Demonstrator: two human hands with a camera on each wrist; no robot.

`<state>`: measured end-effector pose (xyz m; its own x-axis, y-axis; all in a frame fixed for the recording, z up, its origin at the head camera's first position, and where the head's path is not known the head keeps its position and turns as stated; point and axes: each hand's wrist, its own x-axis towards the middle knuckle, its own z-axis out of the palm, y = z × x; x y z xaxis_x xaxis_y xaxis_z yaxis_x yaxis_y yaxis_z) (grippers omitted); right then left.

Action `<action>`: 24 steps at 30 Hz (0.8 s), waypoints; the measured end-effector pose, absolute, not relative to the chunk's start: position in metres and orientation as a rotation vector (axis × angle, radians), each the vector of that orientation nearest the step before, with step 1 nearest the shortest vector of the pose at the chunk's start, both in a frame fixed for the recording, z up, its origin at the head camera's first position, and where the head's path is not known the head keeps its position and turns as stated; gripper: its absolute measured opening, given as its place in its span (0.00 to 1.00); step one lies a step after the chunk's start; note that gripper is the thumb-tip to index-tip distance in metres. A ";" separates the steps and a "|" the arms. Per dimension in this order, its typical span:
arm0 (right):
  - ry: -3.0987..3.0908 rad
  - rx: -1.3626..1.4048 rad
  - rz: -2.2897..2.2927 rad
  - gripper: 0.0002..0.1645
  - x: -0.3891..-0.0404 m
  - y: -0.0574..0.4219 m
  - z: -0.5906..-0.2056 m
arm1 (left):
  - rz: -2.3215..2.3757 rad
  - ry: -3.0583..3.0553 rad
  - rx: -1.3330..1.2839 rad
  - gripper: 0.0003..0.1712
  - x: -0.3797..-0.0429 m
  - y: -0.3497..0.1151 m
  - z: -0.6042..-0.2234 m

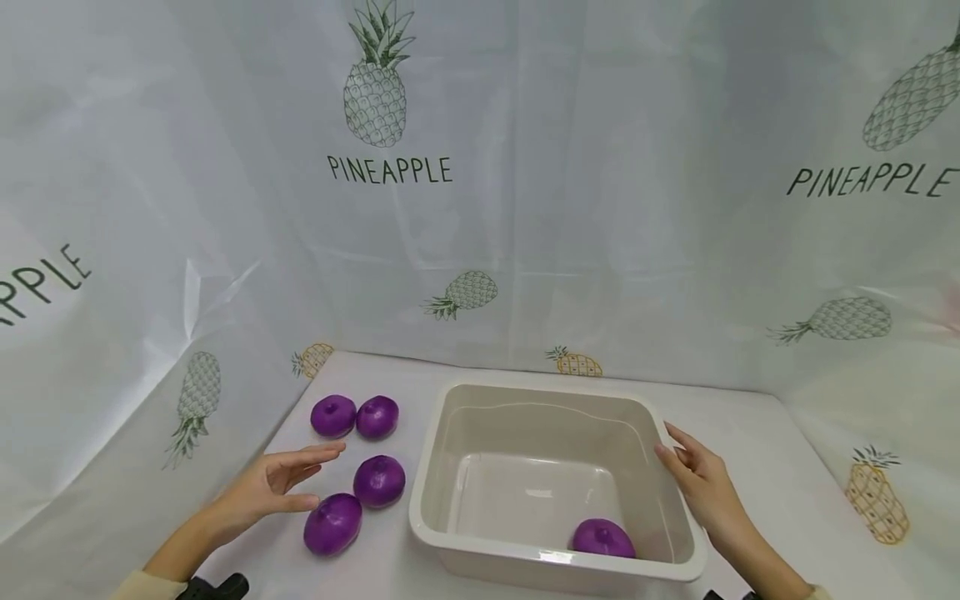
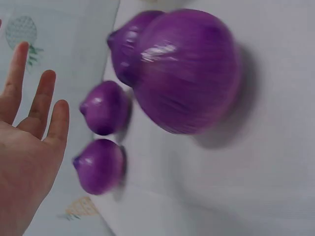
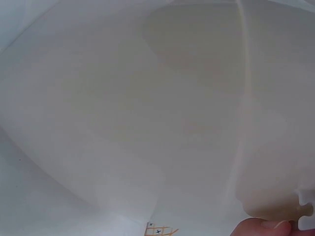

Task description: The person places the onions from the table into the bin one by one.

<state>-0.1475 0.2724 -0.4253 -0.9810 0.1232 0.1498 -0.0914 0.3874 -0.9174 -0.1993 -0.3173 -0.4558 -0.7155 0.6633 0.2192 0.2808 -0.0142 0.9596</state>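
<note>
My left hand (image 1: 258,492) hovers beside several purple onions on the left of the table, fingers extended and nothing held. Closest to its thumb is the front onion (image 1: 333,524); another onion (image 1: 378,481) sits just behind it. Two more, a left onion (image 1: 333,416) and a right onion (image 1: 377,417), lie farther back. The left wrist view shows the spread left hand (image 2: 29,162) apart from a large-looking onion (image 2: 189,71). On the right, my right hand (image 1: 705,483) grips the rim of a beige plastic basin (image 1: 540,557). One onion (image 1: 602,538) rests inside, at its front right.
A white table (image 1: 360,575) lies under everything. Behind and on both sides hangs a pale sheet (image 1: 600,208) printed with pineapples. The basin's outer wall (image 3: 147,123) fills much of the right wrist view.
</note>
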 end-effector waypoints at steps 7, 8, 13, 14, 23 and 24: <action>-2.458 -0.038 1.646 0.32 -0.148 0.273 -0.427 | 1.833 1.966 0.905 0.27 -0.177 -0.331 -0.491; -2.458 -0.039 1.645 0.32 -0.148 0.273 -0.427 | 1.828 1.971 0.895 0.26 -0.175 -0.333 -0.495; -2.440 -0.023 1.662 0.32 -0.148 0.273 -0.427 | 1.813 2.011 0.848 0.25 -0.168 -0.336 -0.510; -2.434 -0.017 1.669 0.32 -0.148 0.272 -0.427 | 1.811 2.021 0.861 0.25 -0.168 -0.336 -0.512; -2.432 0.004 1.651 0.31 -0.147 0.274 -0.425 | 1.840 1.995 0.946 0.31 -0.163 -0.333 -0.528; -2.436 0.010 1.643 0.31 -0.147 0.274 -0.425 | 1.838 2.003 0.984 0.32 -0.163 -0.332 -0.530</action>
